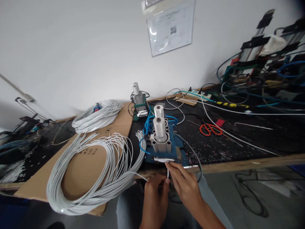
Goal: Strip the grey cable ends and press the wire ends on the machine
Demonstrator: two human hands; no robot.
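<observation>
White cable (168, 173) is, in the head view, just before the pneumatic fixture (162, 144), pinched between thumb and index finger of the left hand (154, 192), probably for steady guiding. Right hand (184, 183) has fingers near together at its tip; whether they pinch, I cannot tell. Coiled cable bundle (53, 181) lies on cardboard (119, 122), perhaps for easy reach.

The cardboard (83, 173) at left reads "P/N", "QTY" and "N W"; farther back it bears a small boxed sign (108, 130), unclear. The far wall's (71, 47) sheet (170, 31) has print too small to read.
</observation>
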